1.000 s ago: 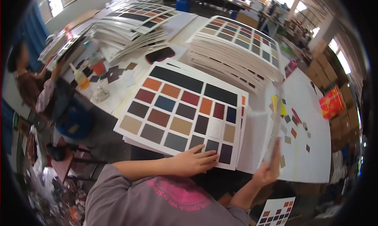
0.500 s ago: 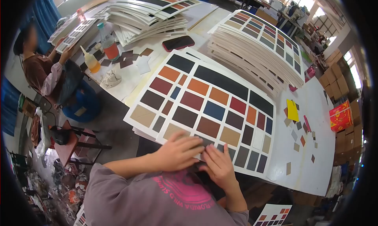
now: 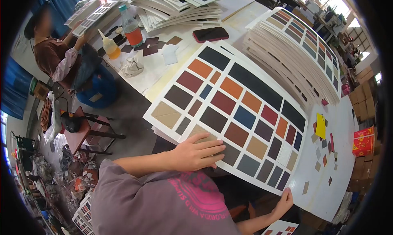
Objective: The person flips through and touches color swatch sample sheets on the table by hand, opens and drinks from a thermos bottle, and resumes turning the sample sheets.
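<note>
A white swatch board [image 3: 283,154] with rows of coloured squares lies tilted across the near edge of the table. My left hand [image 3: 200,152] rests flat on its lower edge, fingers stretched together. It partly covers a beige swatch [image 3: 204,136] and reaches the edge of a grey-brown swatch [image 3: 227,153]. At the board's lower right corner is my right hand [image 3: 283,203], its fingers curled closed on the edge. The fingertips there are partly hidden. Another board shows beneath this one at the left.
Stacks of boards stand at the back [image 3: 176,14] and right [image 3: 282,59]. A phone [image 3: 210,34], glue bottle [image 3: 109,47] and clear bottle [image 3: 132,30] sit on the table. Loose swatches and a yellow note [image 3: 320,126] lie right. A seated person [image 3: 57,55] holds a board at left.
My right hand has left the bottom middle of the board and moved right to its lower corner. My left hand stays on the lower edge, with the grey-brown swatch now more exposed. The view has shifted.
</note>
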`<action>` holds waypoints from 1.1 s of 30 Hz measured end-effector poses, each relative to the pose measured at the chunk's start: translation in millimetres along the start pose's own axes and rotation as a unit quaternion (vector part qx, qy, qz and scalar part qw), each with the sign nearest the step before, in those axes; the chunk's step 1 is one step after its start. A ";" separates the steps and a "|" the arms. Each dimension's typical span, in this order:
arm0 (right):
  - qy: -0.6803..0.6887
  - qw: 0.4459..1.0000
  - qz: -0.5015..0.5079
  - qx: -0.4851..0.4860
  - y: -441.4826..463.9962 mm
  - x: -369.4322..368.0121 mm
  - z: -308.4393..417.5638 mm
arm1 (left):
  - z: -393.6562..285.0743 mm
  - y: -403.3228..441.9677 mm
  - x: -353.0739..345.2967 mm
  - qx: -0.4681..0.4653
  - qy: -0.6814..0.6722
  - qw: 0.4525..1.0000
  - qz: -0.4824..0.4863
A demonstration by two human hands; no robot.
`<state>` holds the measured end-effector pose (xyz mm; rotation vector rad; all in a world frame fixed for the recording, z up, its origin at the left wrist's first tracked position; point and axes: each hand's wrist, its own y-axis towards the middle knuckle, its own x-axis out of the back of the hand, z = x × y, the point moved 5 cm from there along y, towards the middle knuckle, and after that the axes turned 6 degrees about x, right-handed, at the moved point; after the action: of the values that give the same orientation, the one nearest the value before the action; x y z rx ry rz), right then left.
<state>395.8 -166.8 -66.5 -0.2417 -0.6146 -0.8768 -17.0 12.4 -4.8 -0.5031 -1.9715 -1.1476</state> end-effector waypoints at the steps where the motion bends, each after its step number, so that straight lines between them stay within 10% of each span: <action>1: 0.099 0.995 0.010 -0.004 -3.6 0.0 1.8 | -0.8 -1.4 -1.8 -0.009 0.007 1.000 -0.007; 8: 0.582 0.796 -0.056 0.157 -26.5 -27.3 62.8 | -2.4 -10.7 -7.7 -0.067 0.016 0.993 -0.091; 13: 0.455 0.889 -0.049 0.019 -63.6 -114.7 89.1 | -2.6 -10.8 -6.0 -0.059 -0.015 0.995 -0.081; 33: 0.521 0.852 0.024 -0.043 -72.8 -136.1 115.9 | 3.5 -21.0 0.5 0.024 0.011 0.997 -0.076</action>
<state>226.9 -73.9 -57.7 0.1567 0.4500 -0.8476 -32.7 4.5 -16.9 -0.3179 -2.0408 -1.1911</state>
